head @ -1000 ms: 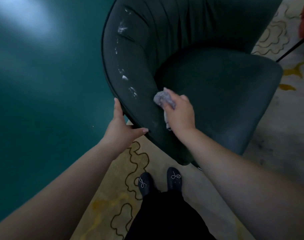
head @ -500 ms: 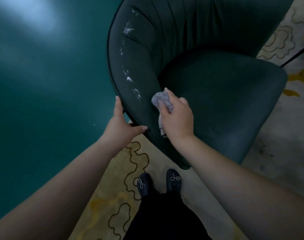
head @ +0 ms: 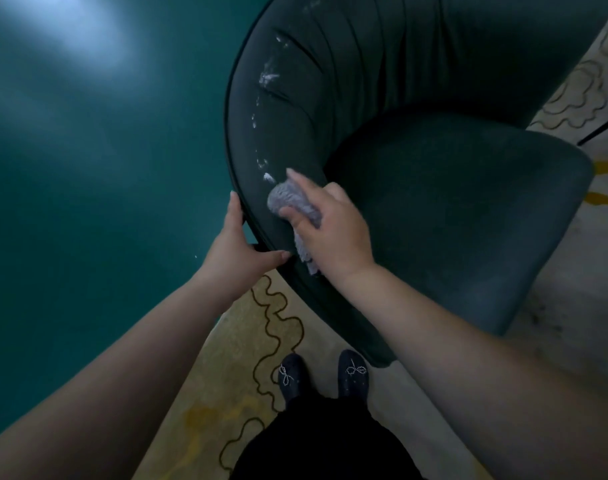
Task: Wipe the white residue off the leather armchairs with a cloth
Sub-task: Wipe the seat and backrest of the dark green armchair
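Observation:
A dark green armchair point(head: 451, 209) fills the upper right of the head view. White residue point(head: 268, 77) streaks the top of its left arm, in patches running from the far end down to a spot just above the cloth. My right hand point(head: 330, 230) presses a bunched grey cloth point(head: 288, 199) onto that arm, with a corner of the cloth hanging below my palm. My left hand point(head: 240, 244) grips the arm's outer edge, thumb on the rim, just left of the cloth.
A teal wall or panel point(head: 88, 168) stands close on the left of the chair. Underfoot lies a beige rug point(head: 226, 375) with brown wavy lines. My two dark shoes point(head: 323, 375) stand near the chair's front corner. A thin black rod point(head: 600, 131) crosses at far right.
My right hand has slid the cloth up and outward along the chair's arm, over the lowest white patch. The view has shifted a little, and my left hand has kept its hold.

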Motion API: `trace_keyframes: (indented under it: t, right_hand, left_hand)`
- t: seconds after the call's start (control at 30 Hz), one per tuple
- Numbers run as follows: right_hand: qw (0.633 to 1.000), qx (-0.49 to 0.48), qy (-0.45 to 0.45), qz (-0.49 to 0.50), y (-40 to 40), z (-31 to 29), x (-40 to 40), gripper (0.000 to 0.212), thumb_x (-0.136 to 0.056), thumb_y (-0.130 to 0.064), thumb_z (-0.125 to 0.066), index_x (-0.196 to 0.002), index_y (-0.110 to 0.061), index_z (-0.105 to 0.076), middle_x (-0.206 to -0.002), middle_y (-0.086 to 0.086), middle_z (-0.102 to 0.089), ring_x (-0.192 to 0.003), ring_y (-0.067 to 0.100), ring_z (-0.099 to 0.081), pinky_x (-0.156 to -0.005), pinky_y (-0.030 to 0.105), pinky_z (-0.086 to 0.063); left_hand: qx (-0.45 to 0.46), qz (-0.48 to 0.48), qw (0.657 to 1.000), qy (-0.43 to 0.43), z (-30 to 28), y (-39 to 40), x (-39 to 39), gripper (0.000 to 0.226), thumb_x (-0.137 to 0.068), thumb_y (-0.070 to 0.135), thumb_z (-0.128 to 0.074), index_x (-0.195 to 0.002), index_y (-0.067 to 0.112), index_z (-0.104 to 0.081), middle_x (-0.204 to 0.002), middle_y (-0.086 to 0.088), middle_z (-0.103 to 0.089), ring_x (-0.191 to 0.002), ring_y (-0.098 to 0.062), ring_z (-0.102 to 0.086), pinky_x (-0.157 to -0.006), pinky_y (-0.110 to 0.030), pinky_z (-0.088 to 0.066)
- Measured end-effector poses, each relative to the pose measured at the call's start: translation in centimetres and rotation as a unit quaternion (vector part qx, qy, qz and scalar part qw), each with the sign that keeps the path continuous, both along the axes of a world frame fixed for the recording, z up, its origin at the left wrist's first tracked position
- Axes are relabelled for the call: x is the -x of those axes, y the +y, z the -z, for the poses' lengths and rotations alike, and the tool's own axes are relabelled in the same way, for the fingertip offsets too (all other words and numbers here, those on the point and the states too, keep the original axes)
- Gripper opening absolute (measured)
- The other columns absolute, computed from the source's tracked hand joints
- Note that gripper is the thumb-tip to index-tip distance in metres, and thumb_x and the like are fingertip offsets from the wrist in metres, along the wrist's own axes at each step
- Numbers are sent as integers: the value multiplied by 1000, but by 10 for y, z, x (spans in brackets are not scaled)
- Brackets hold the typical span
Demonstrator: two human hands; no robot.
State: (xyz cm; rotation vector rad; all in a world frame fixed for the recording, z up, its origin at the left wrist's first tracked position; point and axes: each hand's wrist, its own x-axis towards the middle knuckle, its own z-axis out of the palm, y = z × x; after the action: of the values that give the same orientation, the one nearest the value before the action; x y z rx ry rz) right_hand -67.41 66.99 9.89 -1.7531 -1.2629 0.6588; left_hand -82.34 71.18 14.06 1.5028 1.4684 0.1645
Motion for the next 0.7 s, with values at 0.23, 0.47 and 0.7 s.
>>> trace_keyframes:
  t: [0.23,0.47,0.7]
  right_hand:
    - [989,39,57,132,25,14,-24,43,-92,-44,-54,-134,-46,-47,-106,-8,-49,-94,7,-56,-87,26,-48]
    - [990,45,-38,126,42,16,-6,44,-90,-48,-54,-133,-44,-49,-94,-4,-50,-79,8,-53,-75,31,-50]
    - [996,-22,-70,52,28,18,10,48,-86,-48,-57,-133,-45,-49,-85,-7,-47,-74,5,-50,-71,24,-48]
  left_hand:
    - [5,15,1000,-24,7,18,8,127,-70,20,-85,-149,41,12,-151,17,-27,-106,-14,-64,-97,-38,-49]
    - [-12,57,998,-32,7,56,11,129,-69,20,-86,-150,38,13,-150,12,-29,-116,-20,-59,-100,-43,-47]
    - [-8,118,993,-23,5,80,15,131,-69,21,-86,-150,33,15,-158,9,-20,-128,-19,-49,-105,-42,-43]
